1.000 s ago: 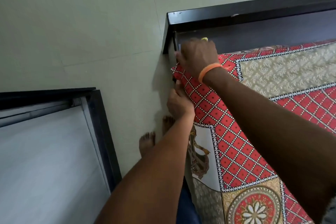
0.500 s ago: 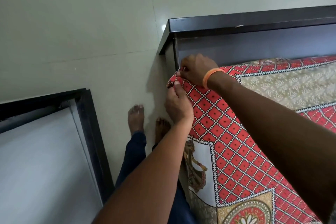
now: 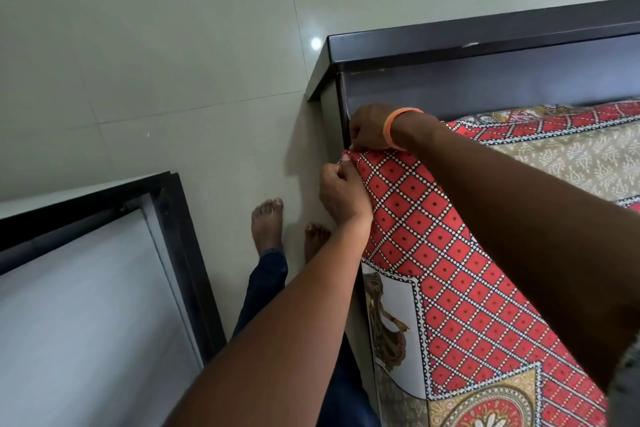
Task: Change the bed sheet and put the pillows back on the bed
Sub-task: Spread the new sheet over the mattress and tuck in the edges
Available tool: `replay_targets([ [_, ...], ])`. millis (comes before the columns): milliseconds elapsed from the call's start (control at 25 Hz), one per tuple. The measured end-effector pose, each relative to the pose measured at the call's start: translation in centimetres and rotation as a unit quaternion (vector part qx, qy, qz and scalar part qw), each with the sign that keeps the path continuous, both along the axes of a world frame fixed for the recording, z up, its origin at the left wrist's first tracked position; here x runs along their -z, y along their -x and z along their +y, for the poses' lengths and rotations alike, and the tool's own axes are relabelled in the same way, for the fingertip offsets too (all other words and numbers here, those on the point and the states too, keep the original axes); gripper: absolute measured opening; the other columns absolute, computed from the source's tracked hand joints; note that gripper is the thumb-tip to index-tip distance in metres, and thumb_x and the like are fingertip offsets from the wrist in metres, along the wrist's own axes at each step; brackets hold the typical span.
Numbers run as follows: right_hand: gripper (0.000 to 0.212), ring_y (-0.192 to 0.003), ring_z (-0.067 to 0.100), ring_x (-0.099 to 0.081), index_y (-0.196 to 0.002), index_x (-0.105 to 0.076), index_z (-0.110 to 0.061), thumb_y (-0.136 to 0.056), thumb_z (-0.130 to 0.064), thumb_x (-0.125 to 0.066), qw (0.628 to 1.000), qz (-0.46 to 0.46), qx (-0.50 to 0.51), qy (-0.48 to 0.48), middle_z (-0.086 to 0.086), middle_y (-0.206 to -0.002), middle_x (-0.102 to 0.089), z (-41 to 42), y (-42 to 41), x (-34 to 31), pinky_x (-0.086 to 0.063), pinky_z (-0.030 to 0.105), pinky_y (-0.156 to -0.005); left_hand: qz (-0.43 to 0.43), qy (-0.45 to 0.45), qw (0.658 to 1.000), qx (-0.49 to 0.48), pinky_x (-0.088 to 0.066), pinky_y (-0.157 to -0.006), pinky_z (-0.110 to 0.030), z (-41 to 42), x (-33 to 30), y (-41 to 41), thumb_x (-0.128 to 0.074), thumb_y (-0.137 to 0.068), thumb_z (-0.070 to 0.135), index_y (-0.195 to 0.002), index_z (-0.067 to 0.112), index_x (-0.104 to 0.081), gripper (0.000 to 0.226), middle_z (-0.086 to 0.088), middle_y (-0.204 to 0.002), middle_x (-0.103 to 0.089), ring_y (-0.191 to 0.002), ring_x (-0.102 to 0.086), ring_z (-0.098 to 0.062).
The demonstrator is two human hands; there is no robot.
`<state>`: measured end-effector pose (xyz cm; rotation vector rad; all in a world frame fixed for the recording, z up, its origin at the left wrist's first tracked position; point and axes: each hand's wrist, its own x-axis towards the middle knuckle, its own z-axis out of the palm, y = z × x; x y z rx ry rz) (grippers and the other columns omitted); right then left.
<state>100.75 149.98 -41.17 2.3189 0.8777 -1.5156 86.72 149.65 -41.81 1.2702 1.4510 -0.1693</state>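
While both hands work the bed corner by the dark headboard (image 3: 485,55), left hand (image 3: 341,192) pinches the red patterned sheet (image 3: 450,246) edge at the corner; right hand (image 3: 370,128), orange wristband (image 3: 394,125), grips the same corner from above. Bare feet on tile floor (image 3: 173,62).

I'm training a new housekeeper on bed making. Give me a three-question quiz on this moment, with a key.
1. True or false: both hands hold the bed sheet at the corner beside the dark bed frame.
2. Which hand wears the orange wristband?
A. left hand
B. right hand
C. neither
3. Fill in: the person stands with bare ____ on the tiled floor.

Key: 1 true; 2 B; 3 feet.
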Motion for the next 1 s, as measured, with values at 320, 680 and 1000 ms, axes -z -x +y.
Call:
replay_targets([
  [320,0.037,-0.117,0.032,-0.057,-0.122,-0.063,-0.009,-0.093,-0.032,-0.059,0.998,0.003,0.03,0.046,0.012,-0.129,-0.061,-0.1,0.0,0.8,-0.042,0.047,-0.104,0.035,0.102,0.994,-0.024,-0.045,-0.061,-0.029,0.6,0.9,-1.2,-0.057,-0.097,0.034,-0.08,0.014,-0.051,0.026,-0.006,-0.087,-0.064,-0.078,-0.061,-0.021],
  [680,0.018,-0.101,0.029,-0.058,-0.103,-0.06,-0.018,-0.091,-0.02,-0.047,0.906,-0.341,0.025,-0.249,0.006,-0.106,-0.062,1.0,4.7,-3.9,-0.031,0.044,-0.092,0.118,-0.114,0.984,0.073,-0.043,-0.094,-0.05,2.4,-2.2,-2.3,-0.055,-0.095,0.021,-0.116,0.01,-0.057,0.024,-0.017,-0.129,-0.052,-0.118,-0.05,-0.04],
  [1000,0.025,-0.132,0.036,-0.043,-0.114,-0.059,-0.007,-0.094,-0.021,-0.058,0.647,-0.379,0.651,-0.116,0.019,-0.127,-0.055,-18.1,12.8,-10.5,-0.038,0.041,-0.101,-0.308,-0.378,0.725,0.486,-0.043,-0.093,-0.04,-4.7,-9.6,-2.0,-0.041,-0.089,0.003,-0.117,0.009,-0.06,0.035,-0.013,-0.122,-0.056,-0.112,-0.051,-0.029],
])
